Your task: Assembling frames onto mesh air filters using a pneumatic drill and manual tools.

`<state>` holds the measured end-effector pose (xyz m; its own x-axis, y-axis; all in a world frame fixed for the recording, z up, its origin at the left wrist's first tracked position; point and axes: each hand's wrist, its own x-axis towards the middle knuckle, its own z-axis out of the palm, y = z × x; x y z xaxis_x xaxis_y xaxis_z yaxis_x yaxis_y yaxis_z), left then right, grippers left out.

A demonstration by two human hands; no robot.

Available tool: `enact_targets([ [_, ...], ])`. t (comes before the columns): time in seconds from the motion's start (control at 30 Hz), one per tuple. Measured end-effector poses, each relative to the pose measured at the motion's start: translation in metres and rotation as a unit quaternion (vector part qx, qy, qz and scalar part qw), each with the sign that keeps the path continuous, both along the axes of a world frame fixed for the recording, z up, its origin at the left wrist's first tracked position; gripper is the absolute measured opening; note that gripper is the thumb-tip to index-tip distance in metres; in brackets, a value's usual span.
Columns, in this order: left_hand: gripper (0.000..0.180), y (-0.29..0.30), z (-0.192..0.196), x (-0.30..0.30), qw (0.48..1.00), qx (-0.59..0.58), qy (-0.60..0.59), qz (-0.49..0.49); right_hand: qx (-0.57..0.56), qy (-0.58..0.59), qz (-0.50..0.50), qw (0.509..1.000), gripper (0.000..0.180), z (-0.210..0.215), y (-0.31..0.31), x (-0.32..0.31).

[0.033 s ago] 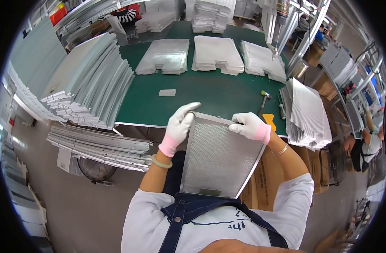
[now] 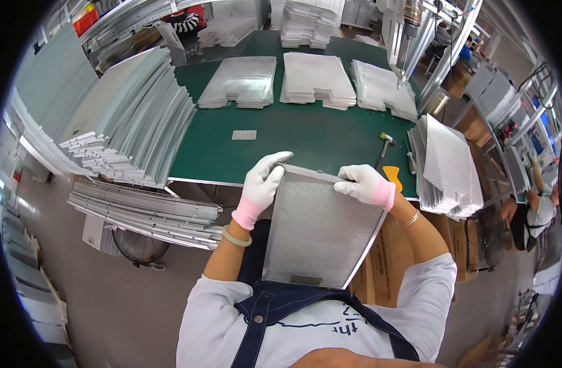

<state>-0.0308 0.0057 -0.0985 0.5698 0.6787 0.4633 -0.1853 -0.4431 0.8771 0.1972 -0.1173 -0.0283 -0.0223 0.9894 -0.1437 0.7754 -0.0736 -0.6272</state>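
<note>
A framed metal mesh filter [image 2: 324,233] is held tilted in front of my body, its lower edge against my apron. At its upper left corner, my left hand [image 2: 262,187], in a white glove with a pink cuff, grips the frame with the index finger stretched over the edge. My right hand [image 2: 368,184], gloved the same way, pinches the upper right corner between thumb and fingers. A dark rectangular patch shows near the filter's lower edge. Just beyond the right hand, a hammer [image 2: 385,147] and an orange-yellow tool [image 2: 392,176] lie on the green table [image 2: 305,136].
Three stacks of notched sheets, among them a middle stack [image 2: 317,76], lie across the table. Tall panel stacks [image 2: 133,116] stand at the left, mesh sheets [image 2: 443,165] at the right. A screwdriver [image 2: 410,159] and a small pale plate [image 2: 244,135] lie on the table. A powered driver [image 2: 406,37] hangs above.
</note>
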Motion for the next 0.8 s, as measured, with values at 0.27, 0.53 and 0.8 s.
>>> enact_targets([
  [0.27, 0.052, -0.026, -0.010, 0.002, 0.958, 0.213, 0.074, 0.178, 0.019, 0.041, -0.021, 0.999, 0.023, -0.009, -0.001, -0.005],
  [0.53, 0.057, -0.039, -0.006, 0.005, 0.986, -0.158, 0.026, 0.056, -0.007, 0.048, -0.012, 0.999, 0.027, -0.012, 0.001, -0.001],
  [0.8, 0.055, -0.027, -0.009, -0.004, 0.985, -0.168, 0.025, 0.003, -0.024, 0.064, 0.004, 0.998, 0.025, -0.012, 0.001, 0.005],
])
